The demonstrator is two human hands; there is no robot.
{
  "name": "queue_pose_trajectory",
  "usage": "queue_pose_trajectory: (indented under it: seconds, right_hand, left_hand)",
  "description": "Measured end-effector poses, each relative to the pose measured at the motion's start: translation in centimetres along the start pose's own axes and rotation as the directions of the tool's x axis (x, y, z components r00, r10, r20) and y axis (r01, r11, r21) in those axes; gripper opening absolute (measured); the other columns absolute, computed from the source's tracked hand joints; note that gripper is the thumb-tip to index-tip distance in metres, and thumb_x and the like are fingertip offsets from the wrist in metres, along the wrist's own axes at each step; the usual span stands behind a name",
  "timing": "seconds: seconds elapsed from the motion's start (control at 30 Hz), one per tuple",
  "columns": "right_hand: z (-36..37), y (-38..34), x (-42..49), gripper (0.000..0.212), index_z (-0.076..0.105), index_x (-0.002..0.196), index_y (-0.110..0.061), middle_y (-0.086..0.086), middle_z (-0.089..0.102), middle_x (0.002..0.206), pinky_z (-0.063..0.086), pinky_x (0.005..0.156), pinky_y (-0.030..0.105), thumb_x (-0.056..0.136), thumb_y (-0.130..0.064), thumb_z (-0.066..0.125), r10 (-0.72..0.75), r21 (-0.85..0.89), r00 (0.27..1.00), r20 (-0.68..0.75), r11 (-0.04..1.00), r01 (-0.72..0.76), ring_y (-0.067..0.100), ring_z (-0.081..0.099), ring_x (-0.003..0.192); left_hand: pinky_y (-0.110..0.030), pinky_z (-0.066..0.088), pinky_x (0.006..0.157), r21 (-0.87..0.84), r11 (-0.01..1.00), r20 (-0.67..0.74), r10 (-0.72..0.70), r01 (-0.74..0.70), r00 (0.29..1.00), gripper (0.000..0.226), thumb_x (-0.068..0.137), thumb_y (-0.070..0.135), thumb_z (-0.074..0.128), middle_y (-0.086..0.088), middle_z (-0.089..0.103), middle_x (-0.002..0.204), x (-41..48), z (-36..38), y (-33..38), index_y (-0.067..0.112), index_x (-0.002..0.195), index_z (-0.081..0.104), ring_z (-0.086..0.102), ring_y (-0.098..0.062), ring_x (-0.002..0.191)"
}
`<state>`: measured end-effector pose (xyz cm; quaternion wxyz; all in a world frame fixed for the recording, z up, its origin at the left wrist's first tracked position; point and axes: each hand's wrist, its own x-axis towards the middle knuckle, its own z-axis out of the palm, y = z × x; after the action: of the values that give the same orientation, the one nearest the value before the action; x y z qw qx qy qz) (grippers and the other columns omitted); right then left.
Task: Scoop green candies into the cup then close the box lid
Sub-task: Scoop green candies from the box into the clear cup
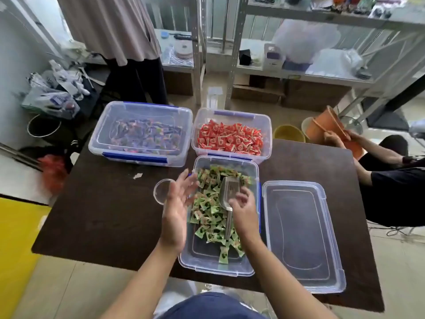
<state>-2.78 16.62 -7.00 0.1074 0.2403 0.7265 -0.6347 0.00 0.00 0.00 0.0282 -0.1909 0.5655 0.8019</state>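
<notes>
An open clear box (230, 268) at the table's near middle holds green candies (208, 215). A metal scoop (228, 187) lies in them, bowl pointing away, handle toward me. My right hand (245, 214) is over the scoop's rear, thumb and curled fingers pinching it where bowl meets handle. My left hand (178, 203) hovers by the box's left wall, fingers spread, holding nothing. A clear plastic cup (161, 192) stands on the table just left of that hand, partly hidden by it. The box's clear lid (301, 236) lies flat to the right of the box.
A lidded box of purple candies (142, 134) and an open box of red candies (230, 139) stand at the table's far side. Another person (386, 180) sits at the right edge of the dark table (103, 215). Someone stands behind the table; shelving lines the back.
</notes>
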Motion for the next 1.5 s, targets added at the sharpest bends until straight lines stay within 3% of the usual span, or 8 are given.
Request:
queue_pose_trajectory:
  seconds: [0.2, 0.4, 0.53, 0.77, 0.9, 1.03, 1.13, 1.5]
  right_hand:
    - [1.5, 5.6, 1.5, 0.037, 0.047, 0.123, -0.010, 0.015, 0.061, 0.120, 0.044, 0.059, 0.026, 0.089, -0.013, 0.062, 0.385, -0.215, 0.916, -0.111, 0.891, -0.400, 0.016, 0.060, 0.087]
    - [3.5, 7.7, 4.1, 0.076, 0.028, 0.144, 0.008, 0.022, 0.050, 0.136, 0.048, 0.089, 0.041, 0.092, -0.039, 0.057, 0.480, -0.307, 0.855, -0.194, 0.798, -0.518, 0.040, 0.057, 0.118]
    - [4.4, 8.2, 5.0, 0.029, 0.058, 0.111, 0.000, 0.019, 0.067, 0.103, 0.045, 0.067, 0.035, 0.097, -0.025, 0.053, 0.420, -0.429, 0.886, -0.195, 0.776, -0.462, 0.028, 0.058, 0.077]
    - [1.5, 4.1, 1.7, 0.017, 0.055, 0.098, -0.009, 0.009, 0.060, 0.094, 0.038, 0.069, 0.034, 0.104, -0.021, 0.044, 0.287, -0.570, 0.958, -0.009, 0.786, -0.241, 0.023, 0.053, 0.083]
    - [-5.0, 2.2, -3.9, 0.025, 0.052, 0.082, -0.016, 0.003, 0.062, 0.084, 0.045, 0.071, 0.035, 0.102, -0.029, 0.044, 0.471, -0.810, 0.866, 0.166, 0.566, -0.153, 0.024, 0.058, 0.079]
    - [-6.9, -1.1, -7.9, 0.031, 0.061, 0.117, -0.011, 0.011, 0.065, 0.125, 0.047, 0.089, 0.035, 0.105, -0.025, 0.037, 0.589, -0.965, 0.794, 0.148, 0.262, -0.014, 0.029, 0.061, 0.116]
    - [-4.1, -1.5, -6.8, 0.024, 0.058, 0.106, -0.013, 0.015, 0.064, 0.127, 0.044, 0.081, 0.034, 0.105, -0.020, 0.035, 0.624, -0.983, 0.765, 0.158, 0.174, 0.062, 0.032, 0.061, 0.117]
    - [5.1, 5.3, 3.3, 0.025, 0.050, 0.072, -0.012, 0.008, 0.049, 0.063, 0.037, 0.050, 0.030, 0.096, -0.014, 0.053, 0.565, -0.559, 0.800, 0.200, 0.736, -0.380, 0.018, 0.044, 0.049]
  left_hand:
    - [-0.049, 0.037, 0.119, 0.120, 0.987, -0.121, -0.090, 0.104, 0.989, 0.062, 0.100, 0.061, 0.039, 0.003, 0.065, 0.143, 0.1, -4.6, -2.7, 0.025, 0.149, 0.053, 0.059, -0.013, 0.134]
    - [-0.045, 0.045, 0.113, 0.269, 0.963, -0.498, 0.148, -0.010, 0.854, 0.067, 0.088, 0.053, 0.053, -0.008, 0.060, 0.138, 1.1, -7.0, -4.1, 0.017, 0.144, 0.046, 0.058, -0.020, 0.129]
    - [-0.046, 0.031, 0.123, 0.561, 0.818, -0.316, 0.070, 0.127, 0.946, 0.090, 0.082, 0.019, 0.073, -0.006, 0.036, 0.161, 3.8, -11.2, -5.7, 0.021, 0.158, 0.026, 0.035, -0.019, 0.148]
    - [-0.033, 0.029, 0.121, 0.719, 0.690, -0.063, -0.043, 0.076, 0.997, 0.121, 0.070, 0.018, 0.096, 0.003, 0.042, 0.160, 7.3, -14.2, -7.3, 0.029, 0.161, 0.018, 0.037, -0.009, 0.147]
    - [-0.035, 0.038, 0.118, 0.730, 0.684, -0.019, 0.025, -0.003, 1.000, 0.111, 0.066, 0.027, 0.099, 0.006, 0.048, 0.154, 8.8, -13.5, -7.4, 0.030, 0.155, 0.032, 0.045, -0.012, 0.142]
    - [-0.033, 0.045, 0.112, 0.702, 0.709, -0.005, 0.102, -0.070, 0.995, 0.090, 0.069, 0.020, 0.096, 0.010, 0.057, 0.140, 9.5, -13.0, -7.6, 0.036, 0.140, 0.044, 0.054, -0.010, 0.131]
    - [-0.025, 0.045, 0.106, 0.698, 0.711, 0.014, 0.108, -0.087, 0.994, 0.088, 0.069, 0.020, 0.096, 0.013, 0.058, 0.135, 9.8, -13.1, -7.4, 0.039, 0.137, 0.044, 0.056, -0.006, 0.127]
    - [-0.027, 0.042, 0.107, 0.731, 0.678, 0.064, 0.047, -0.079, 0.997, 0.092, 0.073, 0.021, 0.094, 0.011, 0.053, 0.141, 9.9, -14.0, -7.2, 0.046, 0.139, 0.035, 0.052, -0.007, 0.130]
